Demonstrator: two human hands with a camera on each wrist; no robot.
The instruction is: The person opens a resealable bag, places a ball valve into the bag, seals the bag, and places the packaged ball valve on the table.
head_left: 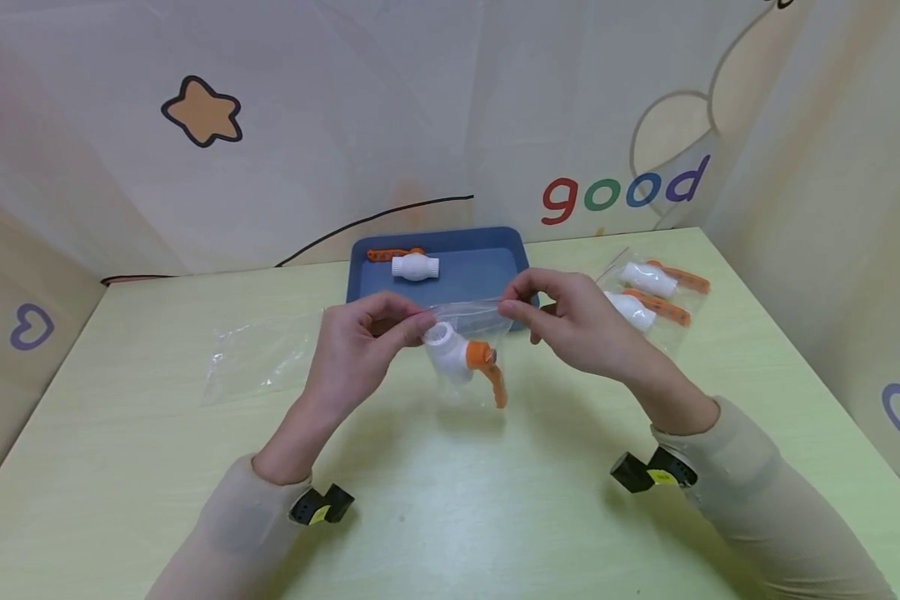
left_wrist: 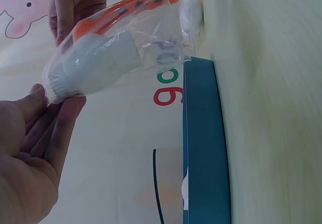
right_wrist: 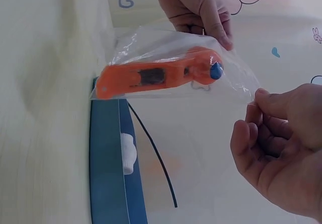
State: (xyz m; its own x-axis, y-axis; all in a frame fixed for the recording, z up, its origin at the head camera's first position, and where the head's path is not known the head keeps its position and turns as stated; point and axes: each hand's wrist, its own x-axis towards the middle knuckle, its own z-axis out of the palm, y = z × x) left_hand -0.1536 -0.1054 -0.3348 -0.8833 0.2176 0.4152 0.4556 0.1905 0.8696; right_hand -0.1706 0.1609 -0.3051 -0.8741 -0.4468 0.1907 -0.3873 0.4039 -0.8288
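A clear plastic bag hangs between my two hands above the table. Inside it is a white ball valve with an orange handle. My left hand pinches the bag's top left corner, close to the valve's open end. At the top right corner, my right hand pinches the bag between thumb and forefinger. In the right wrist view the orange handle lies along the bag. The left wrist view shows the valve's white body through the plastic.
Behind the hands, a blue tray holds another white valve with an orange handle. An empty clear bag lies on the left of the table. At the right lie two bagged valves.
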